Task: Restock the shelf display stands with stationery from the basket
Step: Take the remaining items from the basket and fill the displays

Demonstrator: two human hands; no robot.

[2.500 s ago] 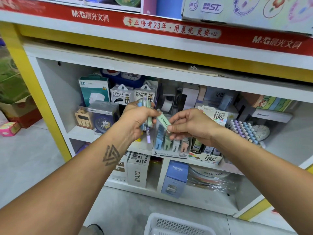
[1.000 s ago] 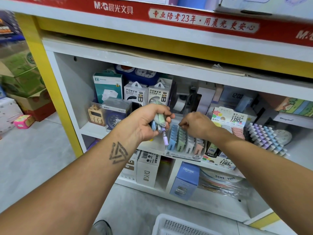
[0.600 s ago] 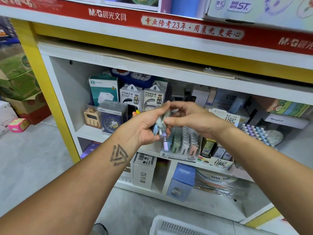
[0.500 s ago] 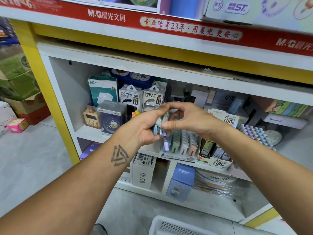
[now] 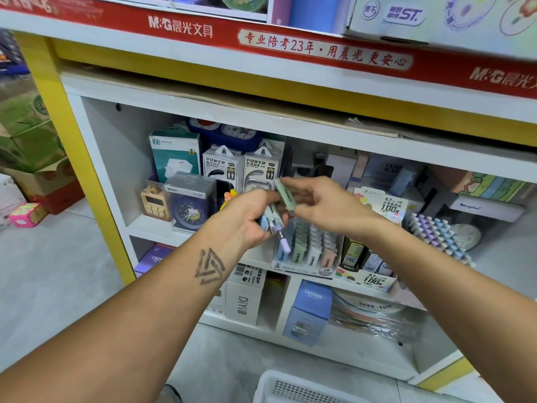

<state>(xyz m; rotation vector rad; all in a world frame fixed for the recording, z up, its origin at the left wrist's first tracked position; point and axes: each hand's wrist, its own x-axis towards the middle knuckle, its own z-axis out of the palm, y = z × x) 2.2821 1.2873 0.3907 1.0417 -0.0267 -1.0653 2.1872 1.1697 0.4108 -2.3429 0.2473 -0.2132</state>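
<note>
**Green Lead Case Heads for the Display Stand**

Your white basket (image 5: 293, 388) sits at the bottom edge, on the floor. Above it, your left hand (image 5: 247, 219) clutches a bundle of pastel cases (image 5: 271, 221), grip closed around them; your right hand (image 5: 322, 205) pinches one green case (image 5: 286, 194) just beside them. Beyond, the display stand (image 5: 305, 251) waits on the shelf: next, lower it into the green row

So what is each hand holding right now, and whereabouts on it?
The right hand pinches a pale green flat lead case at its lower end. The left hand grips a bundle of pastel cases round their middles.
</note>
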